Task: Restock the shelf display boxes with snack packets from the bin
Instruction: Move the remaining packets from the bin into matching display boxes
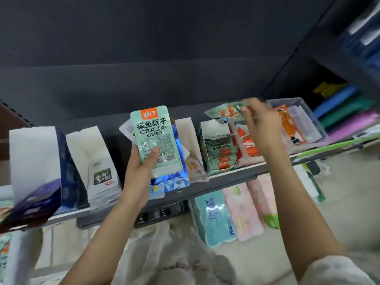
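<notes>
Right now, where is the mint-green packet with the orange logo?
Head view, centre-left: the mint-green packet is upright in the left hand, before the blue display box.

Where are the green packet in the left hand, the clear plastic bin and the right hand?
green packet point(155, 138), head view, middle of its printed front.
clear plastic bin point(314, 117), head view, its right wall.
right hand point(260, 128), head view, back of the hand.
</notes>
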A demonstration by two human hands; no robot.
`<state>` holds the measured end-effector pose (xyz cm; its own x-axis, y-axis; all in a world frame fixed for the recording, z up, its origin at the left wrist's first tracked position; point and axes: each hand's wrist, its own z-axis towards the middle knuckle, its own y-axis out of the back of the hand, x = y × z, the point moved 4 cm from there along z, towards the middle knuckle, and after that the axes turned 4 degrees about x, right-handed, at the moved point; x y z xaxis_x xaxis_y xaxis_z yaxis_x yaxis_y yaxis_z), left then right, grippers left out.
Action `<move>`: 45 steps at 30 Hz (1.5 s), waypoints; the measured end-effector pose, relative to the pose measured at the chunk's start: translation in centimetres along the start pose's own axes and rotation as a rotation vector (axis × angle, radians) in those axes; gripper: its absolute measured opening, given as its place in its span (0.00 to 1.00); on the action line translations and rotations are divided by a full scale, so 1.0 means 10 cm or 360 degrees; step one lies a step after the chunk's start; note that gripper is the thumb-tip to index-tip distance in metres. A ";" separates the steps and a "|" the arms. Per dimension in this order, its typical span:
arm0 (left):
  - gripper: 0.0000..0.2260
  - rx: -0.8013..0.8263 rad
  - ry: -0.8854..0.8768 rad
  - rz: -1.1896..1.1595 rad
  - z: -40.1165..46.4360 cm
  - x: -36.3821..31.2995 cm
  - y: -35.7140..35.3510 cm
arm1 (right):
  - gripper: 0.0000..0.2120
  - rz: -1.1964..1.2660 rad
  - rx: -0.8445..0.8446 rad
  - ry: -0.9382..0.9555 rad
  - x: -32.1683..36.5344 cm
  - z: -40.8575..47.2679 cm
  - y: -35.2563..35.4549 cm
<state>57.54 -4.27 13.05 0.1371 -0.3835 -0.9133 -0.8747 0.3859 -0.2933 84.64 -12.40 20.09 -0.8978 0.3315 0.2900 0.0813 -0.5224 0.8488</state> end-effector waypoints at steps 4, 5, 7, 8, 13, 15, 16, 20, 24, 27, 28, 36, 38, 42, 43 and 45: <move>0.19 -0.0022 0.0041 0.0030 0.10 0.00 -0.03 | 0.07 -0.0252 0.0368 0.0435 0.14 0.12 -0.13; 0.19 -0.0024 0.0054 0.0032 0.12 0.01 -0.04 | 0.08 -0.0274 0.0471 0.0470 0.13 0.13 -0.18; 0.17 -0.0022 0.0077 0.0022 0.13 0.03 -0.07 | 0.10 -0.0273 0.0668 0.0450 0.08 0.12 -0.29; 0.17 -0.0016 0.0081 0.0017 0.14 0.04 -0.10 | 0.11 -0.0253 0.0742 0.0449 0.05 0.11 -0.35; 0.14 -0.0068 0.0063 0.0033 0.12 0.09 -0.24 | 0.17 -0.0230 0.1315 0.0386 -0.07 -0.07 -0.77; 0.16 -0.0054 0.0094 0.0030 0.09 0.12 -0.29 | 0.18 -0.0125 0.1192 0.0350 -0.05 -0.08 -0.76; 0.18 -0.0041 0.0105 0.0031 0.07 0.12 -0.32 | 0.18 0.0037 0.1012 0.0319 0.01 -0.07 -0.68; 0.22 0.0004 0.0096 0.0117 0.05 0.14 -0.42 | 0.20 0.0901 0.0786 0.0158 0.43 -0.06 -0.37; 0.21 0.0104 0.0094 0.0230 0.04 0.13 -0.49 | 0.18 0.0932 0.0970 0.0119 0.49 0.01 -0.39; 0.15 0.0156 0.0123 0.0195 0.03 0.14 -0.53 | 0.12 0.0992 0.1147 0.0171 0.38 0.03 -0.40; 0.12 0.0149 0.0145 0.0157 0.03 0.15 -0.54 | 0.09 0.1051 0.1160 0.0164 0.34 0.04 -0.39; 0.16 0.0090 0.0261 0.0090 0.12 0.21 -0.53 | 0.21 0.1745 0.1468 -0.0101 0.05 -0.08 -0.08; 0.14 0.0125 0.0300 0.0099 0.14 0.21 -0.53 | 0.16 0.1544 0.1240 0.0059 0.03 -0.07 -0.07; 0.21 0.0130 0.0328 0.0169 0.16 0.23 -0.54 | 0.07 0.1514 0.0453 -0.0209 -0.21 0.05 0.01; 0.23 0.0096 0.0318 0.0169 0.16 0.24 -0.53 | 0.06 0.1564 0.0360 -0.0353 -0.30 0.07 0.04; 0.22 0.0036 0.0274 0.0217 0.16 0.23 -0.50 | 0.04 0.1584 0.0303 -0.0514 -0.44 0.10 0.09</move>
<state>63.00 -5.72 11.92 -0.0650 -0.4634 -0.8837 -0.8687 0.4621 -0.1784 89.12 -13.59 20.02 -0.2345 0.0298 0.9717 0.8073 -0.5509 0.2117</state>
